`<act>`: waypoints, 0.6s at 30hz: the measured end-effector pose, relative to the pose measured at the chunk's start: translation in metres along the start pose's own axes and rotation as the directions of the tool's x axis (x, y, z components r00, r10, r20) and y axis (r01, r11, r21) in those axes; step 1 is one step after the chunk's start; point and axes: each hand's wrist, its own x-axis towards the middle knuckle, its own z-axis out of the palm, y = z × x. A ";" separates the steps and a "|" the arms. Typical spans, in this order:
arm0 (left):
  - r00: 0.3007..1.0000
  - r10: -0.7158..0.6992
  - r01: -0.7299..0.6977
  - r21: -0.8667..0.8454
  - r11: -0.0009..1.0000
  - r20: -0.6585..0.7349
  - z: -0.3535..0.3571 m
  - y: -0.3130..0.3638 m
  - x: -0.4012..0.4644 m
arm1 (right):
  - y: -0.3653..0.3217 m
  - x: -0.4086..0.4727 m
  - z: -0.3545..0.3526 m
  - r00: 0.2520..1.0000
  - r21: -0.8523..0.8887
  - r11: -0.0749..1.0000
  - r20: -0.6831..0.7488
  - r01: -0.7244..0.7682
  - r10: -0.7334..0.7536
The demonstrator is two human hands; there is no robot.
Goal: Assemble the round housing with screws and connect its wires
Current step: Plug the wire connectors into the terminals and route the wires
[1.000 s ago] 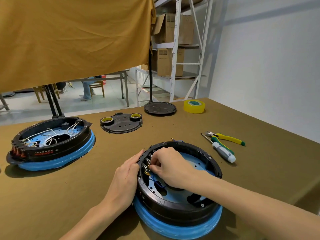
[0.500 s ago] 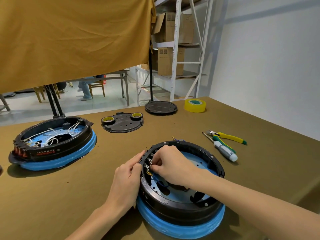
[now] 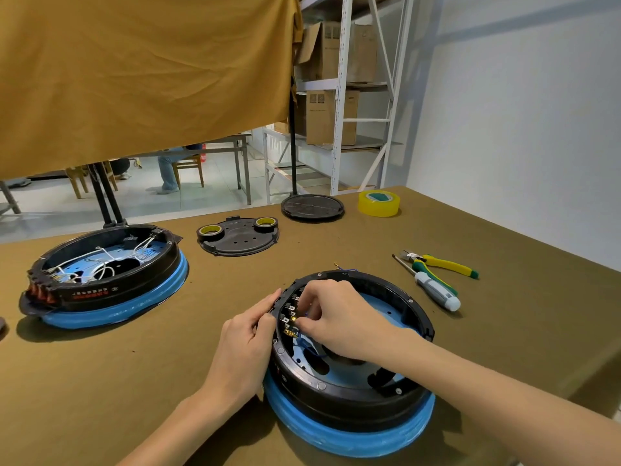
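olive-brown table [image 3: 100, 381]; white wall [image 3: 521, 129], metal shelving [image 3: 342, 95] behind.

A round black housing [image 3: 353, 381] sits open side up on a blue ring base [image 3: 349, 438] at the near edge of the olive-covered table. Its pale blue floor shows holes and cutouts. Brass-coloured terminals [image 3: 289, 326] line the inner left wall, where a blue wire [image 3: 311, 348] runs across the floor.
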 end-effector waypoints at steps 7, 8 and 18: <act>1.000 -0.009 0.009 -0.016 1.000 -0.002 0.000 -0.001 -0.001 | -0.010 -0.004 0.003 0.997 -0.079 0.995 0.054 0.063 -0.059; 1.000 -0.010 0.010 -0.016 1.000 0.001 0.000 0.000 -0.001 | -0.010 -0.003 0.004 0.998 -0.075 0.996 0.044 0.058 -0.055; 1.000 -0.026 0.026 0.023 0.999 0.004 0.001 0.004 -0.003 | -0.010 -0.003 0.007 0.996 -0.036 0.997 0.066 0.062 -0.060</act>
